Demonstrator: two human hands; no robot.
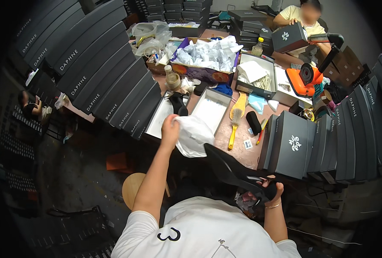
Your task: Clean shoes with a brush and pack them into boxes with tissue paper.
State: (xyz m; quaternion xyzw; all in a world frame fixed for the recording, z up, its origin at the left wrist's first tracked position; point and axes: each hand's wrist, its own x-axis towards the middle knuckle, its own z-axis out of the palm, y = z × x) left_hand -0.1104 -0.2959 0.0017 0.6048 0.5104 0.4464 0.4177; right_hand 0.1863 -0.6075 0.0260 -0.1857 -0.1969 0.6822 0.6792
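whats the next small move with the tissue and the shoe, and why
Probably bring the left hand with the white tissue paper down to the toe of the black high-heeled shoe. The right hand grips the shoe's heel end, its toe points at the tissue, and an open shoebox lies just beyond.

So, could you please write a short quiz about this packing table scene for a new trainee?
1. True or false: the left hand grips a wad of white tissue paper.
2. What does the right hand hold? A) a yellow brush B) a black high-heeled shoe C) an orange tape dispenser
3. Fill in: the yellow brush lies on the table just to the right of an open ______.

Key
1. True.
2. B: the black high-heeled shoe, toe pointing toward the tissue.
3. Shoe box, open and light inside.
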